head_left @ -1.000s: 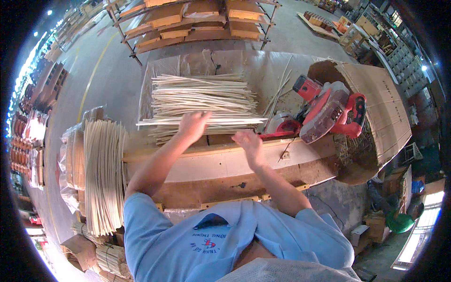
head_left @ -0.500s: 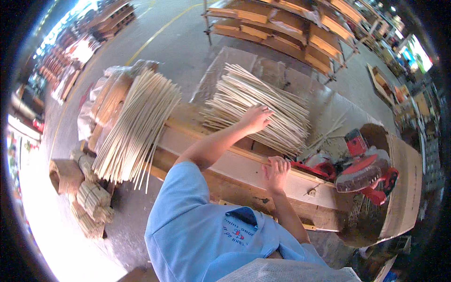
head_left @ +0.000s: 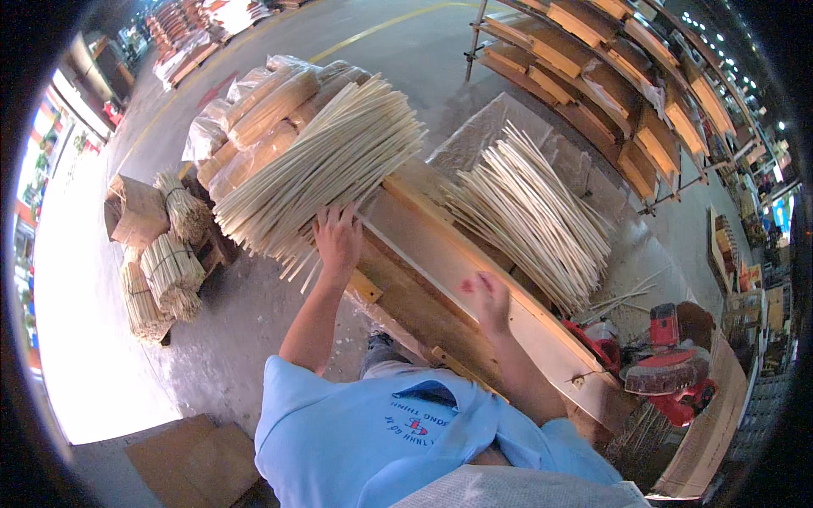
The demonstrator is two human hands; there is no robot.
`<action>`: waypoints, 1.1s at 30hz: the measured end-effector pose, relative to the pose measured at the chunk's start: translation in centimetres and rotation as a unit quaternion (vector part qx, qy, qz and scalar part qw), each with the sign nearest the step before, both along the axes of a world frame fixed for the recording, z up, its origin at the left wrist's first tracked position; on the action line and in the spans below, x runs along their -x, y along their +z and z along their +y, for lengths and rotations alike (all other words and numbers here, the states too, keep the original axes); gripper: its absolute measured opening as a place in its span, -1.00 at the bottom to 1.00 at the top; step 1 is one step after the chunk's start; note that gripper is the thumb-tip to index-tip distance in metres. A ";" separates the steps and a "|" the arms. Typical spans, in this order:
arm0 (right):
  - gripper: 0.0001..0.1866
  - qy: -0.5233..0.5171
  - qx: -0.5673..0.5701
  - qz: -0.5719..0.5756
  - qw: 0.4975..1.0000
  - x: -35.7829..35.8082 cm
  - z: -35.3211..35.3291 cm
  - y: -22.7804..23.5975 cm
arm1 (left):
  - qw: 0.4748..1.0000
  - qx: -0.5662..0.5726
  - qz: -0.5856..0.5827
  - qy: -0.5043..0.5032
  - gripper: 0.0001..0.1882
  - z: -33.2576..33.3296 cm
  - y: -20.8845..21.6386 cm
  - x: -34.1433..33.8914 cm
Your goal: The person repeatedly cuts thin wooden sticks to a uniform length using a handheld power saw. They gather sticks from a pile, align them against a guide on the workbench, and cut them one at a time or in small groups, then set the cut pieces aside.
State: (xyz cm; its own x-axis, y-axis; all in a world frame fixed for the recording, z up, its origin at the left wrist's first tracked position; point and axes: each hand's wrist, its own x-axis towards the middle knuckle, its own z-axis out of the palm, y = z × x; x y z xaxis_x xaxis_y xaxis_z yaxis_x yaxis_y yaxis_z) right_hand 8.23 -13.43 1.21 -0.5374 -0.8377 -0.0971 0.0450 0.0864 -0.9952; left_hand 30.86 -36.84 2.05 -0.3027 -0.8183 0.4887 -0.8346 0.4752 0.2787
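Note:
A thick pile of thin pale wooden sticks (head_left: 322, 169) lies at the left, across the end of the bench. My left hand (head_left: 339, 241) is at its near right edge, fingers stretched out and touching the stick ends. Over the pale board of the bench (head_left: 432, 262), my right hand (head_left: 489, 300) hovers with loosely bent, slightly blurred fingers and no visible thing in them. Beyond the bench, a second pile of similar sticks (head_left: 542, 220) lies apart from both hands.
A red cutting saw (head_left: 669, 364) stands at the bench's right end, beside a cardboard box (head_left: 707, 415). Plastic-wrapped bundles (head_left: 262, 110) sit behind the left pile. Tied stick bundles (head_left: 174, 262) and a carton (head_left: 135, 210) are at far left. A loaded rack (head_left: 610, 76) stands at the back.
My left hand has moved from the far stick pile to the left pile. My right hand has lifted off the bench edge. The view has turned left.

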 end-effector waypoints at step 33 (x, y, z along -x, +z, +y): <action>-0.73 0.075 -0.148 -0.340 0.926 -11.7 -21.2 0.5 | 0.874 -0.389 0.187 -0.225 -0.56 -3.0 2.7 -4.1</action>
State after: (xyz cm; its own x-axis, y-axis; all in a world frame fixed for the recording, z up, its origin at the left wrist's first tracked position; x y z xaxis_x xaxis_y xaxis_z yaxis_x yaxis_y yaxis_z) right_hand 19.90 -34.64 1.69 -0.1474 -0.7811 -0.6068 0.6175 0.4066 -0.6733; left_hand 34.93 -39.89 4.79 -0.6174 -0.7861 -0.0293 -0.3941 0.2768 0.8764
